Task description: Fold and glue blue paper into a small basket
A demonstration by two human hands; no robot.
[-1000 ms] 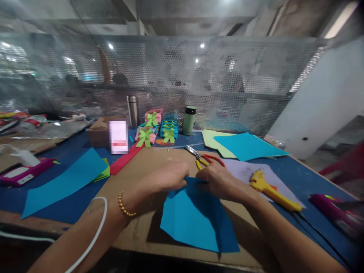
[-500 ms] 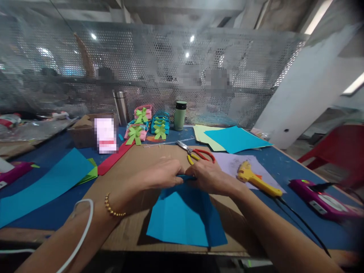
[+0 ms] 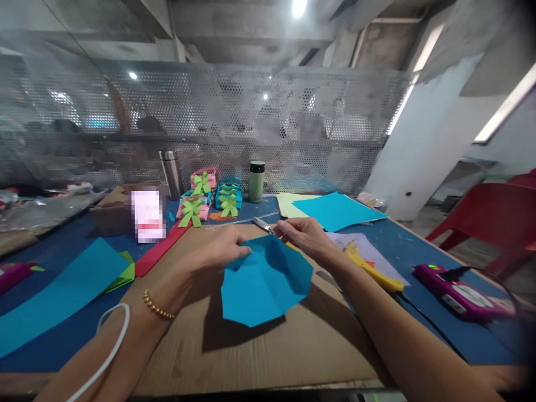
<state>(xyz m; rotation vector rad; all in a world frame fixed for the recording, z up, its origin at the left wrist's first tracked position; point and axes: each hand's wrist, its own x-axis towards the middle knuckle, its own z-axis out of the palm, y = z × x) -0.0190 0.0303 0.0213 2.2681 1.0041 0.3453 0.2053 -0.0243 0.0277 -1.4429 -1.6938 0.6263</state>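
One creased, angular blue paper

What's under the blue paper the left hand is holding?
Brown cardboard, partly in shadow, shows around the blue paper. What lies directly beneath is covered, so I can't tell.

A creased sheet of bright blue paper, plain on its visible face and angular in outline, is only partly flattened, its right side bent and shaded, and sits tilted above the brown cardboard, casting a shadow there.
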